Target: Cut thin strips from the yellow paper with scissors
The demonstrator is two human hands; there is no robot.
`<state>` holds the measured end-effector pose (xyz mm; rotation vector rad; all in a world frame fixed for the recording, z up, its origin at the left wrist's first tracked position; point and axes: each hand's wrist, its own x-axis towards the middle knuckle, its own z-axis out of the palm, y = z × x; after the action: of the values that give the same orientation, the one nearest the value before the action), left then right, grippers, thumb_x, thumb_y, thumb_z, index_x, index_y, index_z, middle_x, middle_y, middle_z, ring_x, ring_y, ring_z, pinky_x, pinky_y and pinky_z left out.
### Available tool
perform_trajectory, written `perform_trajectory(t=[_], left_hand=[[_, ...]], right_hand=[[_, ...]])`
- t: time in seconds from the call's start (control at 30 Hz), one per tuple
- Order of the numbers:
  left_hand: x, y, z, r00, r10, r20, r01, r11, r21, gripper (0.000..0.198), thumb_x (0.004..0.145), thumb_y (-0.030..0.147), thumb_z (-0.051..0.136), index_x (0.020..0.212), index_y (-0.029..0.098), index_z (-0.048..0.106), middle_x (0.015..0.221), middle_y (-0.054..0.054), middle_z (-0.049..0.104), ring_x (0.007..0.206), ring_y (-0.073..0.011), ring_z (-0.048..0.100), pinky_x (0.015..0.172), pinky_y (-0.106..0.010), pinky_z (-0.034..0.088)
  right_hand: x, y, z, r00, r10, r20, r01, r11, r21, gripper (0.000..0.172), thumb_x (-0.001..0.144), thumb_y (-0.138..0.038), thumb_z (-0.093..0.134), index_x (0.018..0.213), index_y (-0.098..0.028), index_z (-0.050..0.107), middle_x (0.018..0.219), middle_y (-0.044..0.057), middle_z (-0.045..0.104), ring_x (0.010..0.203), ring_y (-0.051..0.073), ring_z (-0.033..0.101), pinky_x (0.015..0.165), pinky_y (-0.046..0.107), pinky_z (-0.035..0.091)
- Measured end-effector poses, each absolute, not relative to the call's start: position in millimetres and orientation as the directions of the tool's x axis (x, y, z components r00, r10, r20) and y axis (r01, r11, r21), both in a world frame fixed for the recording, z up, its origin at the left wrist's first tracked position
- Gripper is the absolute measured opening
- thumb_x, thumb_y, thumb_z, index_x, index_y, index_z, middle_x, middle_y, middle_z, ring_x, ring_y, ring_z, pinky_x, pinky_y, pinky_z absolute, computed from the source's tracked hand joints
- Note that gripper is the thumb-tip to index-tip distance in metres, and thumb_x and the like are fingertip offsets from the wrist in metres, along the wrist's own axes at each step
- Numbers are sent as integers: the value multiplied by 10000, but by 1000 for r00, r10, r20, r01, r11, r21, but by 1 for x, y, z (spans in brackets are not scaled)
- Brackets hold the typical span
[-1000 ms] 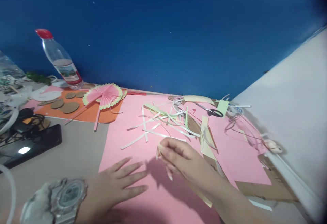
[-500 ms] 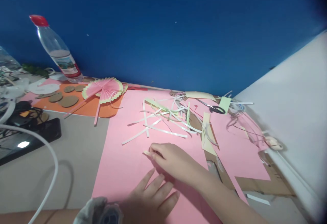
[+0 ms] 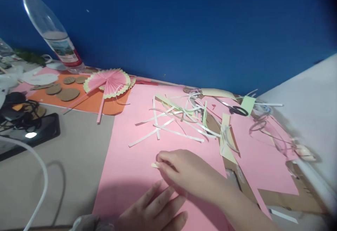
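My right hand (image 3: 181, 167) pinches a small pale-yellow paper strip (image 3: 154, 165) between thumb and fingertips, low over a large pink paper sheet (image 3: 126, 175). Only the strip's left end shows; my fingers cover the rest. Below it, my left hand (image 3: 155, 210) lies flat on the pink sheet with its fingers spread, the fingertips close under the right hand. Just beyond both hands lies a loose pile of thin white and green paper strips (image 3: 179, 118).
A pink pleated paper fan (image 3: 113, 81) rests on orange paper (image 3: 105, 109) beside cardboard discs (image 3: 68, 94). Behind them stands a bottle (image 3: 56, 41) with a red cap. Scissors (image 3: 238, 110) and paper scraps lie right. A phone (image 3: 50, 129) and a white cable (image 3: 43, 175) are left.
The camera view has shifted, so the background things sit differently in the frame. My right hand still pinches the strip, which now points more level to the left. The left hand stays flat.
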<state>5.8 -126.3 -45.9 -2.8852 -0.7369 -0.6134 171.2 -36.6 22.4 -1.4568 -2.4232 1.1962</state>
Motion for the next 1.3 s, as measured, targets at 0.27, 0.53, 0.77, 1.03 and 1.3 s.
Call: perform_trajectory(t=[0.27,0.53,0.77,1.03,1.3], left_hand=[[-8,-119,-43,751,533,389,578,-816,3,245,918,293,532,1131,289,652,1228,39,650,1146,-207,531,1189,-486,97],[-12,-122,-44,713,577,397,629,-777,-1,280,863,333,601,1139,330,646,1228,23,615,1133,-256,542,1168,-537,146],[-15,-124,-38,729,604,321,637,-771,3,329,871,410,573,1189,342,621,1334,31,505,1215,-286,453,1181,-536,105],[-18,-122,-39,736,607,300,634,-773,7,316,883,347,553,1191,342,623,1356,39,485,1231,-288,436,1186,-529,94],[-17,-122,-36,748,590,303,622,-783,-11,349,870,349,573,1217,345,611,1360,28,490,1250,-302,426,1172,-568,118]], right_hand=[[172,-32,29,-550,713,-435,767,227,-600,279,939,-208,413,661,-206,446,612,-53,551,557,113,475,496,243,236],[169,-32,23,-496,721,-484,799,159,-580,262,946,-251,424,687,-217,437,593,-65,535,541,106,487,497,230,265],[169,-30,20,-503,707,-497,812,190,-552,303,948,-292,440,660,-205,403,570,-62,521,518,101,474,495,240,249],[173,-31,14,-526,702,-480,798,211,-565,297,957,-277,443,670,-203,418,586,-69,536,519,86,480,506,241,246],[172,-31,13,-531,698,-482,795,213,-568,284,939,-248,465,665,-203,408,580,-65,527,517,91,480,502,245,233]])
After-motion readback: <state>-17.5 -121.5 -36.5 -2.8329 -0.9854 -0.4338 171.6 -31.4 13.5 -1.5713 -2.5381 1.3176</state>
